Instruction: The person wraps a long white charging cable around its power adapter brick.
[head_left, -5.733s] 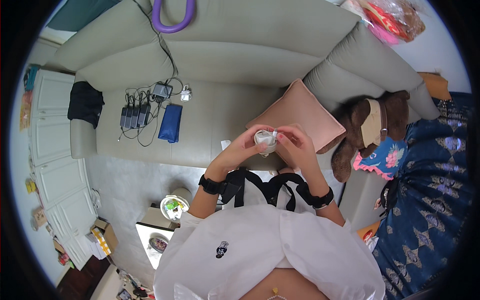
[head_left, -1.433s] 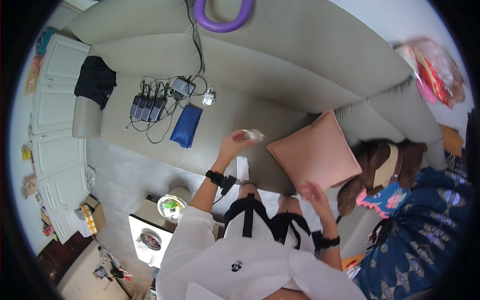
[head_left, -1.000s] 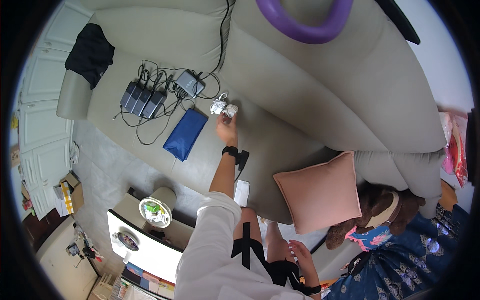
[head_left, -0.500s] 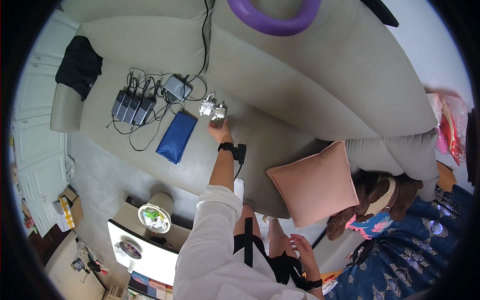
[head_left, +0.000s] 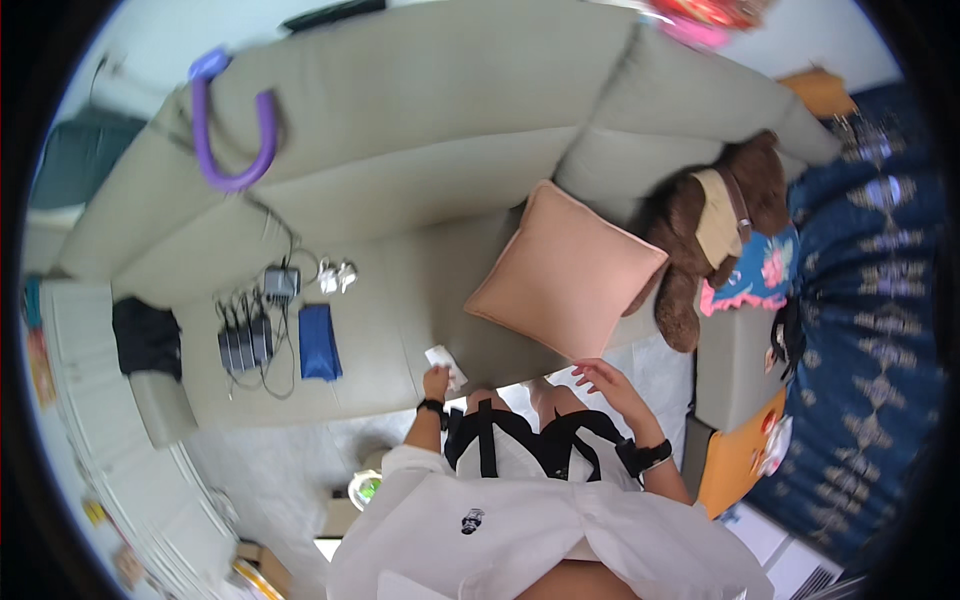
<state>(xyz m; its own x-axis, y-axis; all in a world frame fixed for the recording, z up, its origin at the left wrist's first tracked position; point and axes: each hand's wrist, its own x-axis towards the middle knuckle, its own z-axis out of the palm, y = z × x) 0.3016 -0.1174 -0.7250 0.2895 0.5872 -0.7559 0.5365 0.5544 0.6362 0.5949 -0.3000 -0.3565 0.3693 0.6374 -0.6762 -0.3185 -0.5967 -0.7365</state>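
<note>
My left hand (head_left: 437, 382), a dark band on its wrist, is at the front edge of the sofa seat with its fingers closed on a small flat white piece (head_left: 446, 366), which looks like tissue or cloth. My right hand (head_left: 606, 384) hovers at the near corner of a pink cushion (head_left: 570, 270), fingers apart and nothing in them. Farther left on the seat lie two bundled white cable chargers (head_left: 337, 275), a folded blue pouch (head_left: 319, 342), a grey box-shaped adapter (head_left: 281, 284) and a row of several dark power adapters (head_left: 245, 344) with tangled black cables.
A brown teddy bear (head_left: 690, 240) leans at the right beside a blue floral cushion (head_left: 758, 270). Black cloth (head_left: 147, 337) hangs over the left armrest. A purple curved bar (head_left: 234, 180) rests against the backrest. On the floor stands a bin (head_left: 364, 488).
My left hand has left the white chargers and come back to the white piece at the seat edge. The view has swung right, and my right hand has risen towards the pink cushion.
</note>
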